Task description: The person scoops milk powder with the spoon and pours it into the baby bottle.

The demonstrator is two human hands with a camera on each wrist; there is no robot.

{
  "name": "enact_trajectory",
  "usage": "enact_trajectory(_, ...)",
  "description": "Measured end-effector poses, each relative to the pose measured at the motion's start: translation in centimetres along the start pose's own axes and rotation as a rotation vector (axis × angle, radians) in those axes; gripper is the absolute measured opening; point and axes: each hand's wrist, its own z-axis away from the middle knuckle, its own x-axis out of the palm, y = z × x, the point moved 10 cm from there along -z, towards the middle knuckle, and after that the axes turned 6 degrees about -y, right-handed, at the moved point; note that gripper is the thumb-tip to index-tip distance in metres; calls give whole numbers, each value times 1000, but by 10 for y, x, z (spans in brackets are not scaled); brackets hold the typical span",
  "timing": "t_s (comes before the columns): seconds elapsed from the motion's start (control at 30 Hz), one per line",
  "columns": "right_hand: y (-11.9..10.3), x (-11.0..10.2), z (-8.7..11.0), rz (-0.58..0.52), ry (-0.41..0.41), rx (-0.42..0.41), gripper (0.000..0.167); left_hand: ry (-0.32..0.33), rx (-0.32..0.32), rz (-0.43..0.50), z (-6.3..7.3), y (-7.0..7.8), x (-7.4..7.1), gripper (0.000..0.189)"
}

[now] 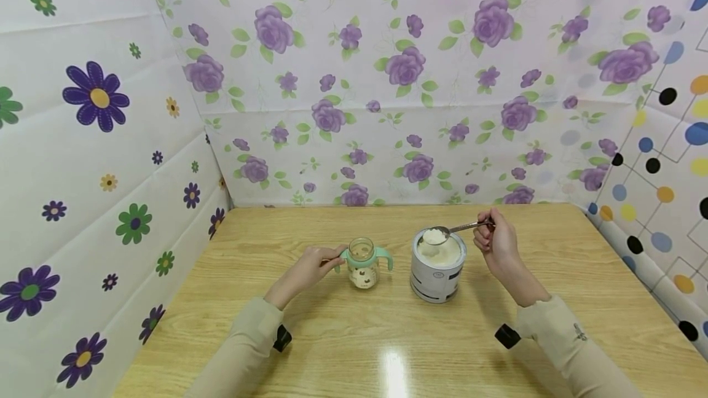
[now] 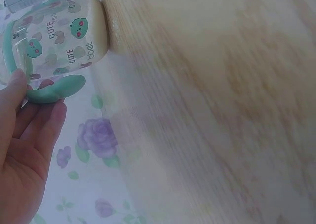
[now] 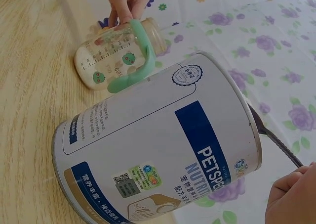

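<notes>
My left hand [image 1: 317, 265] pinches one green handle [image 2: 59, 89] of a clear baby bottle [image 1: 363, 268], which stands uncapped on the table. Printed cartoons and the word CUTE cover the bottle, and some pale powder shows low inside it. To its right is an open milk powder can [image 3: 158, 140], white with blue bands, holding cream-coloured powder [image 1: 442, 255]. My right hand [image 1: 498, 241] grips the handle of a metal spoon [image 1: 466, 226]. The spoon's bowl, heaped with powder, is over the can's mouth; whether it touches the powder below I cannot tell.
The wooden table [image 1: 354, 330] reaches back to a rose-printed cloth [image 1: 343, 78]. Cloths with flowers [image 1: 94, 171] and coloured dots [image 1: 664, 201] hang at the left and right sides. A black wrist device [image 1: 507, 336] sits below the right sleeve.
</notes>
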Motion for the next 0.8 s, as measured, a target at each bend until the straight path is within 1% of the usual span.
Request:
enact_trajectory(0.17, 1, -2, 0, -5, 6, 3, 45, 1, 1, 1, -1, -1, 0, 22)
enact_trajectory(0.43, 1, -2, 0, -22, -6, -7, 44, 2, 3, -6, -1, 0, 1, 23)
enact_trajectory(0.6, 0, 0, -1, -40, -11, -4, 45, 6, 9, -14, -2, 0, 1, 23)
enact_trajectory(0.8, 0, 5, -2, -73, -13, 5, 45, 6, 15, -3, -1, 0, 1, 22)
